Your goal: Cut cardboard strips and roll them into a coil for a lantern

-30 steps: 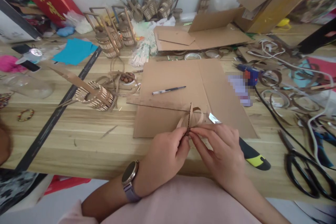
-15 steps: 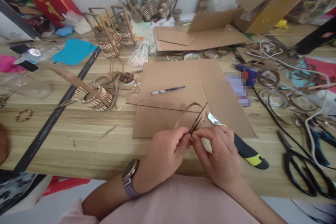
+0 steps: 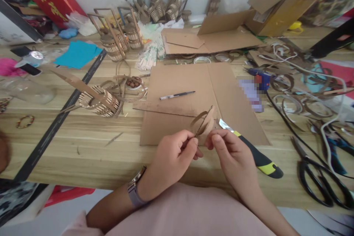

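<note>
My left hand (image 3: 175, 156) pinches a thin brown cardboard strip (image 3: 203, 123) between thumb and forefinger. The strip shows a corrugated edge and curves up and away from the fingertips. Just to its right, my right hand (image 3: 236, 156) has thumb and forefinger pressed together; whatever lies between them is too small to make out. A small gap separates the two hands. Behind my right hand lies a black and yellow utility knife (image 3: 256, 155), its blade out over the cardboard sheet (image 3: 179, 77). A pen (image 3: 177, 95) rests on that sheet.
A half-built stick-and-cardboard lantern (image 3: 99, 101) stands left, beside a small dish of brown beads (image 3: 134, 82). Scissors (image 3: 318, 177), a glue gun (image 3: 260, 77) and several tape rolls are on the right. Finished lanterns (image 3: 112, 46) line the back.
My hands have come apart; the right hand has moved slightly right, off the left fingertips. The strip now shows as a wider curve above my left hand.
</note>
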{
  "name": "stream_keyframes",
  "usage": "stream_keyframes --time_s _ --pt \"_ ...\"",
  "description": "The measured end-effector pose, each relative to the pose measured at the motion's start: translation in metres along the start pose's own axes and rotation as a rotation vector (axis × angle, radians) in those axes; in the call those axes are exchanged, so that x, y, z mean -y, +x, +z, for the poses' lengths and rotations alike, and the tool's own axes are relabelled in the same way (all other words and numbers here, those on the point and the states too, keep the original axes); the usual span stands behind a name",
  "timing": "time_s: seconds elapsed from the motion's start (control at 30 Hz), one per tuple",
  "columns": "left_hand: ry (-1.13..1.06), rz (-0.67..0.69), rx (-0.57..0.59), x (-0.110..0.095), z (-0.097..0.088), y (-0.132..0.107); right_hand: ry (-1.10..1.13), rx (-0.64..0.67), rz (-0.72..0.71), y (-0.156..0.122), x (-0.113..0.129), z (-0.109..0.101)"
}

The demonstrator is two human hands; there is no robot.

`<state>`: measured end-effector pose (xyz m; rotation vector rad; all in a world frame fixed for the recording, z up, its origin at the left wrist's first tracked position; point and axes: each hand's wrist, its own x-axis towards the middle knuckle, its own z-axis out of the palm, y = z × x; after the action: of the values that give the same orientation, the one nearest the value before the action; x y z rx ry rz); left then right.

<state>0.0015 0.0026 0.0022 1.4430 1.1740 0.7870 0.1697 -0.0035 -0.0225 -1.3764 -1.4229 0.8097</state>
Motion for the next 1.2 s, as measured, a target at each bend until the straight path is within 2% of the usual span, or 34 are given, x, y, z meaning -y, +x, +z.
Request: stream_keyframes --time_s 0.1,0.17,0.23,0.37,0.5,0.6,0.73,1.03,1.2 --pt "-0.018 -0.015 0.010 -0.001 0.001 0.001 0.336 0.094 0.157 0.002 0.001 0.005" --pt "0.006 -0.008 0.005 -0.001 0.001 0.001 0.397 0.098 0.144 0.000 0.000 0.008" --pt "0.042 0.016 0.001 -0.001 0.000 0.001 0.236 0.064 0.018 -0.002 -0.001 0.008" --pt "0.087 0.044 0.022 0.000 -0.001 -0.001 -0.239 -0.076 -0.307 -0.004 -0.003 0.003" --pt "0.205 0.152 0.025 0.000 -0.004 -0.003 -0.349 -0.044 -0.451 -0.001 0.000 -0.002" --pt "0.332 0.246 0.011 0.000 -0.005 -0.003 -0.328 0.019 -0.444 0.000 0.004 -0.004" --pt "0.464 0.321 0.013 0.000 -0.005 -0.003 -0.269 0.031 -0.454 -0.001 0.007 -0.004" --pt "0.510 0.326 -0.003 -0.003 -0.003 -0.005 -0.335 -0.052 -0.473 -0.001 0.009 -0.007" --pt "0.522 0.385 0.017 0.000 -0.004 -0.005 -0.219 0.017 -0.424 -0.001 0.008 -0.005"
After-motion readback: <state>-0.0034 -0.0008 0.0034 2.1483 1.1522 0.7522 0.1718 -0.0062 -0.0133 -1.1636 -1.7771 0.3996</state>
